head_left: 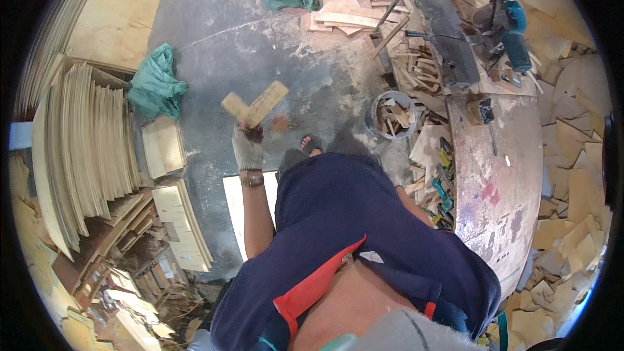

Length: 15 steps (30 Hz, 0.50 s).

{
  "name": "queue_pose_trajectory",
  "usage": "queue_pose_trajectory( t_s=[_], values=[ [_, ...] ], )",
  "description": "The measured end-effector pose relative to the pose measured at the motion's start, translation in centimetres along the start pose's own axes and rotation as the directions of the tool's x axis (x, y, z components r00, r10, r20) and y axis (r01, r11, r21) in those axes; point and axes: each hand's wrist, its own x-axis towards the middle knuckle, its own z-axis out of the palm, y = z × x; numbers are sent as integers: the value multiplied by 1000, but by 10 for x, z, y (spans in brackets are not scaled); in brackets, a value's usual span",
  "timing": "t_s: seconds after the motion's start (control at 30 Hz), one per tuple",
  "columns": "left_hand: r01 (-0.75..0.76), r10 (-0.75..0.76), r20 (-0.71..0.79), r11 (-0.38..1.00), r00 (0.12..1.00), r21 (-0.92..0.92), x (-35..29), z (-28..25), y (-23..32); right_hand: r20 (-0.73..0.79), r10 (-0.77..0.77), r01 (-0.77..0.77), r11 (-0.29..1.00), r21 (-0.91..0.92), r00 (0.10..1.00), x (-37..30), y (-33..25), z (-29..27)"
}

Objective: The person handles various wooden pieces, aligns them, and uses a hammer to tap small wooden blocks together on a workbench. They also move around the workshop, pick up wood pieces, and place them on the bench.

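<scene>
My left hand (pixel 248 148), in a pale knitted work glove with a watch at the wrist, is raised in front of me at left of centre. Its fingers are closed on two short yellowish wood pieces (pixel 268 104), which spread apart in a V above the fist. A strip of my right forearm (pixel 414 207) shows beside the dark blue shirt. The right hand itself is out of sight.
Plywood sheets (pixel 84 149) stand stacked at left, near a green bag (pixel 158 82). A bucket of offcuts (pixel 392 116) sits right of centre, beside a stained workbench (pixel 497 221). Beyond are a teal power tool (pixel 515 39) and scrap wood (pixel 354 13).
</scene>
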Motion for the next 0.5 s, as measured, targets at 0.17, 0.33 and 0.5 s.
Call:
queue_pose_trajectory(
  t_s=[0.17,0.33,0.5],
  values=[
    [-53,51,16,990,999,127,72,78,36,-19,116,-112,982,151,993,24,-83,-7],
    [34,-40,36,988,999,150,144,122,35,-8,160,-155,967,203,987,78,-159,-13],
    [367,-340,157,909,927,-196,227,155,35,6,106,-106,984,145,994,173,-250,-19]
  ],
)
